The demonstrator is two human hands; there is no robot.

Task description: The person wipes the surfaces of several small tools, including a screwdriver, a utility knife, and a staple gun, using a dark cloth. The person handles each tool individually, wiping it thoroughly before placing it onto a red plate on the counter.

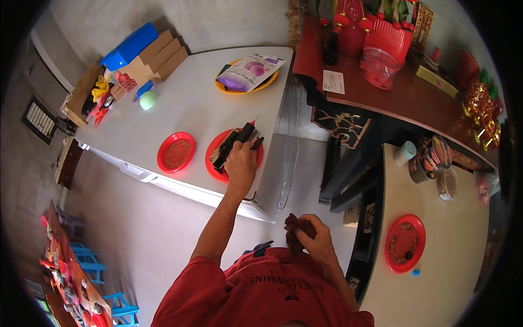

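My left hand (pixel 241 164) reaches over a red plastic plate (pixel 218 175) on the white table. Its fingers touch a group of mostly black objects there; whether they grip one is hard to see. Among these is a black cylindrical item (pixel 246 133) with a red tip and a thin needle-like point. A dark, gold-edged object (pixel 224 147) lies alongside. My right hand (pixel 316 237) holds a crumpled brown cloth (pixel 295 235) close in front of my red shirt. To the left of the plate sits a second red plate (pixel 176 152) with a patterned centre.
A yellow tray (pixel 271 83) holds a printed pouch (pixel 253 71). Cardboard boxes (pixel 157 57), a blue box (pixel 130 47) and a pale green ball (pixel 148 99) stand farther back. At right, a beige table (pixel 441 245) bears a red plate (pixel 389 261) and jars. Blue stools (pixel 122 309) are lower left.
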